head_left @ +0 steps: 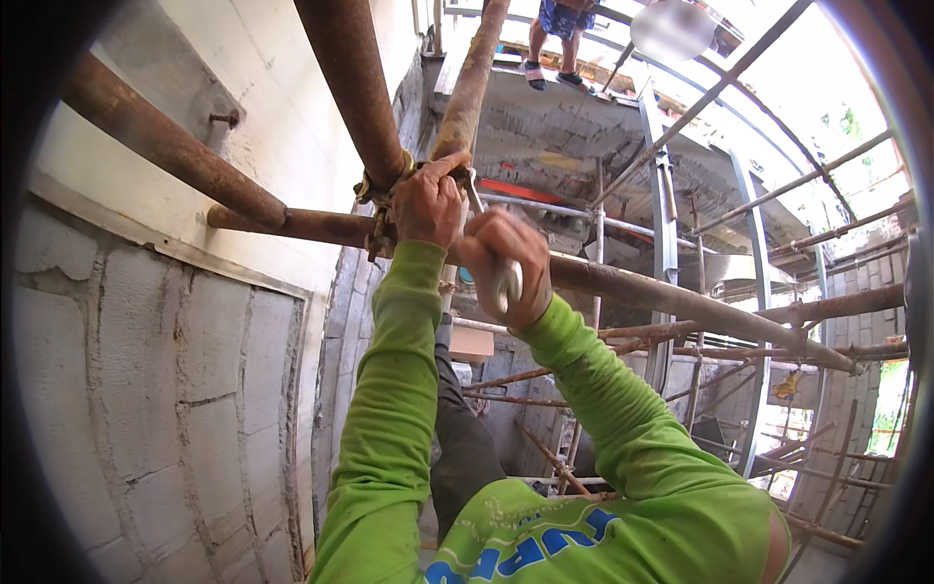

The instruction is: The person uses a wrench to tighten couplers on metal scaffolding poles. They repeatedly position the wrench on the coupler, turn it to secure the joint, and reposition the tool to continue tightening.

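Observation:
Rusty scaffold tubes meet at a metal scaffold clamp (376, 234) near the wall. My left hand (426, 206) is closed around the clamp's right side, its fingers against the upright scaffold tube (472, 92). Just right of it, my right hand (508, 261) grips a metal wrench (475, 198), whose upper end reaches the joint beside my left fingers. The wrench's rounded end shows below my right fist, which is smeared by motion. The wrench's jaw and the nut are hidden. A horizontal scaffold tube (642, 290) passes behind both wrists.
Grey block wall (146, 389) stands close on my left. Another person's legs (556, 47) show on a higher level at the top. To the right are crossing scaffold tubes (749, 209) and upright metal studs (662, 224). My leg (459, 428) extends below my arms.

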The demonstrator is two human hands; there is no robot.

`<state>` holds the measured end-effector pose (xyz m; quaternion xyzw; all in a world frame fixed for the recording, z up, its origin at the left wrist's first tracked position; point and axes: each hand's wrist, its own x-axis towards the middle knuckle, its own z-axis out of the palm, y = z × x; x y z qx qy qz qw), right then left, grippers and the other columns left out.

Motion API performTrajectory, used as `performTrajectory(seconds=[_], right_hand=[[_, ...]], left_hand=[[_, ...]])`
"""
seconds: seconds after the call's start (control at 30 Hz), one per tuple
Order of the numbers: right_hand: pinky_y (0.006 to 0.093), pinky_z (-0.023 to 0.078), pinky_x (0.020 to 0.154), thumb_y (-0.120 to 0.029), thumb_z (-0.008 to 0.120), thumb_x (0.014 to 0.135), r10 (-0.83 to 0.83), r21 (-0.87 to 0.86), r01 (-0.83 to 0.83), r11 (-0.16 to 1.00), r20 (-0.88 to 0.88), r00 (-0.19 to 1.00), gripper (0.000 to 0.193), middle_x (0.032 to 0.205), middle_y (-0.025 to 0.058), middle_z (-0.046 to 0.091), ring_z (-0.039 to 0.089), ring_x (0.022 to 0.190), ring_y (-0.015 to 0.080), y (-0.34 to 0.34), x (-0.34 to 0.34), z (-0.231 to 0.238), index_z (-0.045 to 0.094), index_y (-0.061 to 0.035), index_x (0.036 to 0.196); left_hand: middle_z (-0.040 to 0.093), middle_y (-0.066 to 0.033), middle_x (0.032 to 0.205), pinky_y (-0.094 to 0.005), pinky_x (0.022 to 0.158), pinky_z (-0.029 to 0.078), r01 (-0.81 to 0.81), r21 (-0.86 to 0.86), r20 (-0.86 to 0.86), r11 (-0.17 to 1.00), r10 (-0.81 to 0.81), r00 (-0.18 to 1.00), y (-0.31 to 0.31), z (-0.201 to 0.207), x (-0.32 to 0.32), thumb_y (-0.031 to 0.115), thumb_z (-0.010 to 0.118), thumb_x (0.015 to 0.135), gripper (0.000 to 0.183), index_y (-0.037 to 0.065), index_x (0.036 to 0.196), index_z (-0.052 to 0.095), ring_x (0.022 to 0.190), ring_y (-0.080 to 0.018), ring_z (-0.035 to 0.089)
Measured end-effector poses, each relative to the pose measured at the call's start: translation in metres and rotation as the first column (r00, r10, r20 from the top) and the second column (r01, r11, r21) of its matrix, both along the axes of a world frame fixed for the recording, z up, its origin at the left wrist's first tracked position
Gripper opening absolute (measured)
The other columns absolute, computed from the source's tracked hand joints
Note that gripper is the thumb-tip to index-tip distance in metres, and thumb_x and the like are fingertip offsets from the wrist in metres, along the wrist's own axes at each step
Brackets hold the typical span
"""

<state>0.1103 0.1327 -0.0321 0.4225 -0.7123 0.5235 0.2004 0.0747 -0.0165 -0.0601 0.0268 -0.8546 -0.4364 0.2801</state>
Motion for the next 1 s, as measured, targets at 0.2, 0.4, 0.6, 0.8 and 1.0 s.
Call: performTrajectory(seconds=[0.2, 0.4, 0.6, 0.8, 1.0], right_hand=[[0.0278, 0.033, 0.043, -0.018, 0.056, 0.095, -0.395, 0.124, 0.535, 0.835, -0.541, 0.743, 0.014, 0.072, 0.0019, 0.058, 0.050, 0.052, 0.0124, -0.006, -0.089, 0.028, 0.056, -0.0046, 0.100], [0.0238, 0.023, 0.032, -0.025, 0.050, 0.094, 0.027, -0.121, 0.287, 0.950, 0.950, 0.311, 0.033, 0.058, 0.0035, 0.055, 0.035, 0.036, 0.0081, -0.043, -0.213, -0.022, 0.050, -0.0108, 0.064], [0.0213, 0.029, 0.029, -0.013, 0.052, 0.088, 0.366, -0.342, 0.150, 0.928, 0.750, -0.552, 0.018, 0.059, 0.0039, 0.052, 0.034, 0.036, 0.0083, -0.031, -0.232, -0.099, 0.053, -0.0079, 0.071], [0.0212, 0.031, 0.031, -0.011, 0.054, 0.087, 0.107, -0.127, -0.057, 0.990, 0.956, -0.272, 0.012, 0.064, 0.0046, 0.055, 0.039, 0.039, 0.0075, -0.022, -0.269, -0.083, 0.056, -0.0053, 0.076], [0.0332, 0.046, 0.049, -0.024, 0.056, 0.089, -0.191, 0.451, -0.396, 0.800, 0.817, 0.545, 0.020, 0.069, 0.0092, 0.062, 0.057, 0.056, 0.0178, -0.018, -0.231, -0.106, 0.065, -0.0066, 0.090]], left_hand=[[0.070, -0.0157, 0.102, -0.0364, 0.087, 0.052, -0.049, 0.051, 0.081, 0.998, 0.045, 0.996, 0.005, -0.001, 0.001, 0.010, 0.045, 0.083, 0.036, 0.009, 0.107, 0.072, 0.093, -0.0298, 0.068], [0.069, -0.0166, 0.105, -0.0368, 0.089, 0.052, -0.070, -0.074, -0.005, 0.995, 0.069, 0.998, 0.009, 0.005, 0.001, 0.007, 0.045, 0.081, 0.038, 0.008, 0.110, 0.070, 0.095, -0.0306, 0.068], [0.069, -0.0159, 0.107, -0.0377, 0.089, 0.051, -0.039, -0.044, -0.032, 0.998, 0.038, 0.999, 0.011, 0.007, 0.004, 0.006, 0.045, 0.082, 0.037, 0.008, 0.110, 0.070, 0.098, -0.0311, 0.067], [0.069, -0.0152, 0.106, -0.0378, 0.087, 0.052, -0.092, -0.072, -0.001, 0.993, 0.092, 0.996, 0.012, 0.005, 0.004, 0.006, 0.046, 0.082, 0.036, 0.009, 0.109, 0.070, 0.095, -0.0309, 0.067], [0.069, -0.0160, 0.106, -0.0375, 0.087, 0.052, -0.087, -0.097, -0.033, 0.992, 0.084, 0.996, 0.011, 0.004, 0.002, 0.005, 0.046, 0.081, 0.036, 0.009, 0.108, 0.071, 0.094, -0.0313, 0.067]])
